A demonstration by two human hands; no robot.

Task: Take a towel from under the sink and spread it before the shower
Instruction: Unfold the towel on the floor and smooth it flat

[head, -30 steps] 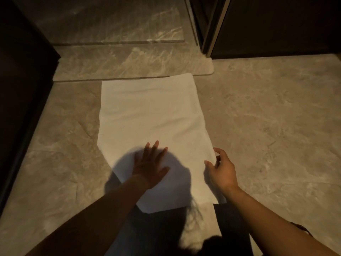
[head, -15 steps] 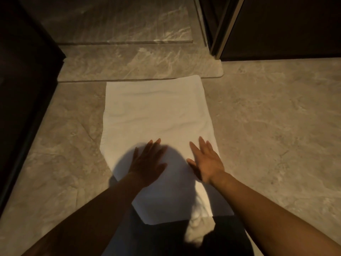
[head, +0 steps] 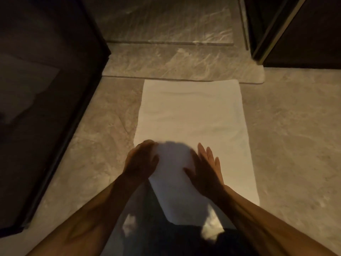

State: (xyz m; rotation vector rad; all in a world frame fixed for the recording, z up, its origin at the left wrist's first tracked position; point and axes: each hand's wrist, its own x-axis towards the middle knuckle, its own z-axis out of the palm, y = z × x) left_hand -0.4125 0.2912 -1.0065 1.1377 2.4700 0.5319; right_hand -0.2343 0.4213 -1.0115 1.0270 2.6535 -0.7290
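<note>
Towel [head: 191,115]: white, rectangular, laid flat on the marble-patterned floor [head: 295,137] with its long axis running near to far. Its far short edge lies just beside the raised stone threshold [head: 175,65] of the shower opening, nearly parallel to it. The surface shows a few shallow creases across the far half. The near end falls under a dark shadow and its near left corner is cut off by that shadow.

Left hand [head: 141,160]: rests palm down at the towel's left edge, near half. It is motion-blurred, so whether its fingers are spread or together cannot be told.

Right hand [head: 206,169]: lies palm down on the towel, right of centre, fingers [head: 209,154] extended toward the far end and slightly fanned, thumb splayed to the left. It pinches nothing.

Both forearms enter from the near edge. A dark panel [head: 46,108] borders the floor on the left; a dark frame with a pale metal strip [head: 276,32] stands at the far right.
</note>
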